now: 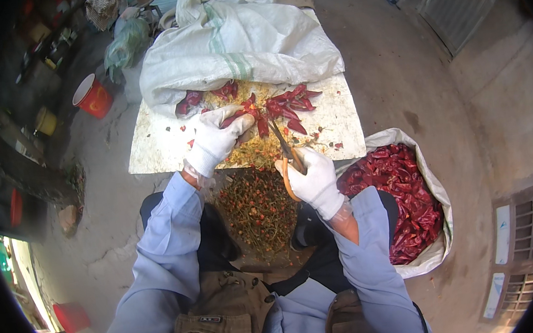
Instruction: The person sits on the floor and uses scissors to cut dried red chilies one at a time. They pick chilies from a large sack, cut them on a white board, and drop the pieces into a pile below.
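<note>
My left hand [220, 135], in a white glove, holds a dried red chili pepper [249, 106] over the pale board [160, 147]. In my right hand [313, 179], gloved too, is a pair of scissors [284, 147] with orange handles, its blades pointing up at the held pepper. Whether the blades touch its stem end, I cannot tell. A pile of red peppers [292, 103] lies just beyond the scissor tips, and more poke out from under a white woven sack [256, 43]. Yellow seeds and bits [265, 150] are scattered on the board between my hands.
Cut stems and scraps [258, 210] heap on the ground between my legs. At right stands an open woven sack [446, 227] full of red peppers [404, 192]. A red bucket [94, 98] and a green plastic bag [127, 43] are at the upper left; a wall runs along the right.
</note>
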Action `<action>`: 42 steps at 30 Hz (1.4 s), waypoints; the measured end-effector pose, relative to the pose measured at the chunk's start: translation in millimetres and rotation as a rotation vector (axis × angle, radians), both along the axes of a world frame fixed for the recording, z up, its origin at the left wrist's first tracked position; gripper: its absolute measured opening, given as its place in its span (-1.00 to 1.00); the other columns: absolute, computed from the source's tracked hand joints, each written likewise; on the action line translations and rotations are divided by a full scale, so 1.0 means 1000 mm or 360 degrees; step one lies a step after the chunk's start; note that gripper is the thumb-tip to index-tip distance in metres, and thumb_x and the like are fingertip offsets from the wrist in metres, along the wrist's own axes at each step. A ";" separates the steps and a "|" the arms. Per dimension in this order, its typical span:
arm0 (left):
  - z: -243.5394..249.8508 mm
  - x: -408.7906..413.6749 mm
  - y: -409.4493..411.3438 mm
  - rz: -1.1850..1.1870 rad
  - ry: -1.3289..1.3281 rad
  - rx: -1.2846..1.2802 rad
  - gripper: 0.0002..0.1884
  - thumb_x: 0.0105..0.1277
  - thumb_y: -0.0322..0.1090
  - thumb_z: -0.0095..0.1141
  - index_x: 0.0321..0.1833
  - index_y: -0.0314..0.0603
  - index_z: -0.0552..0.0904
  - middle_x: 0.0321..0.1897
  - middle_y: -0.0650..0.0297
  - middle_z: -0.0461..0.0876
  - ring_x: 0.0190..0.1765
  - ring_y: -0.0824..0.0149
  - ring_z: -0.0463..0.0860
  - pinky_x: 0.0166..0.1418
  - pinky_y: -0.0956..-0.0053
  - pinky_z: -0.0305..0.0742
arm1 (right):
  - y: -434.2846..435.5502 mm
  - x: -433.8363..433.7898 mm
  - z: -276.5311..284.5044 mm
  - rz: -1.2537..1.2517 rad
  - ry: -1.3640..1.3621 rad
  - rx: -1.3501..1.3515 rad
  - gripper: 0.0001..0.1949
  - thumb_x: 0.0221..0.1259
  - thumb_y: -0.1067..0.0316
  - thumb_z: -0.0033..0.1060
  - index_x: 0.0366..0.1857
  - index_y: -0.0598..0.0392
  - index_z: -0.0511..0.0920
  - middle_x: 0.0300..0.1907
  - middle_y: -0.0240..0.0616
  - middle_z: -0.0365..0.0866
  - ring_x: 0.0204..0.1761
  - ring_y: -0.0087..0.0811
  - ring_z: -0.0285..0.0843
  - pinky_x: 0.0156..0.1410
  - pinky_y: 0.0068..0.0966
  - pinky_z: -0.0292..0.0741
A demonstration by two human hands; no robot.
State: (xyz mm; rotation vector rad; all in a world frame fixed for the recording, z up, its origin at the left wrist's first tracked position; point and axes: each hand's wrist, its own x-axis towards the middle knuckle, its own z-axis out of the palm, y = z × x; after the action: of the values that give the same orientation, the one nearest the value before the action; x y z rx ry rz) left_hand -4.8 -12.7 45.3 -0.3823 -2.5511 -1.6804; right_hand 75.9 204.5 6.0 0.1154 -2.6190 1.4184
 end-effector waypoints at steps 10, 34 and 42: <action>0.001 0.010 0.011 -0.0210 -0.0291 0.0121 -0.67 0.42 -0.12 0.33 -0.06 -0.31 0.77 -0.54 0.39 0.66 -0.48 0.57 0.52 -0.38 0.58 0.40 | 0.003 0.000 -0.003 0.0088 0.0064 -0.0089 -0.70 0.21 0.09 0.52 -0.37 0.13 0.69 -0.48 -0.12 0.61 -0.46 -0.13 0.61 -0.33 -0.27 0.47; -0.066 -0.075 -0.089 0.0139 -0.0319 -0.0754 -0.62 0.43 -0.34 0.29 0.24 -0.37 0.67 -0.24 0.12 0.80 -0.25 0.34 0.75 -0.11 0.38 0.65 | 0.014 -0.007 -0.006 -0.0197 -0.0430 -0.1168 -0.78 0.47 0.22 0.36 -0.24 0.18 0.71 -0.53 -0.51 0.55 -0.61 -0.68 0.43 -0.52 -0.63 0.35; -0.112 -0.115 -0.053 0.0267 -0.0296 -0.0823 -0.26 0.23 -0.03 0.47 0.38 -0.38 0.59 0.23 -0.21 0.67 0.31 -0.05 0.67 0.37 0.26 0.53 | 0.009 -0.011 -0.003 -0.0202 -0.0415 -0.1195 -0.78 0.47 0.22 0.38 -0.30 0.15 0.68 -0.55 -0.52 0.54 -0.61 -0.67 0.44 -0.52 -0.60 0.36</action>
State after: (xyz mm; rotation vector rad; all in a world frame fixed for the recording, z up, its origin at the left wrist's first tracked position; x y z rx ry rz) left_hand -120.3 -65.3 -67.0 -0.0277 -3.0364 -1.0286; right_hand 65.2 213.5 3.5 -0.3380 -2.0188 2.3666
